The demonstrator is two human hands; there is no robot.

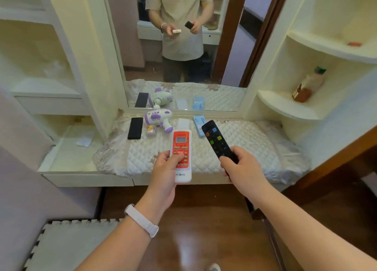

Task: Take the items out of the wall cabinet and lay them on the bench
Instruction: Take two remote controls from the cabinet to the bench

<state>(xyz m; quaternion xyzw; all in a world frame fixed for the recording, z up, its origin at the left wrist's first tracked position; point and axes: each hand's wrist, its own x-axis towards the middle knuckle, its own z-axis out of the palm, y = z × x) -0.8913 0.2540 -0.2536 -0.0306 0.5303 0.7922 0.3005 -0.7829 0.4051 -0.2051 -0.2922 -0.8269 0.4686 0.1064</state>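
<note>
My left hand (166,169) grips a white and red air-conditioner remote (181,148), thumb across its buttons. My right hand (242,168) holds a black TV remote (217,140) with coloured buttons, tilted up and to the left. Both remotes hover above the front part of the quilted bench (255,148). On the bench near the mirror lie a black phone (135,128), a purple and white toy (158,118), a small jar (151,130), a white flat pack (183,124) and a blue packet (199,123).
A large mirror (183,66) stands behind the bench. Curved shelves on the right hold a brown bottle (308,85) and a small red item (355,44). Open cabinet shelves (40,66) stand at left, with a paper scrap (84,141) on a low ledge. A foam mat (67,244) covers the floor.
</note>
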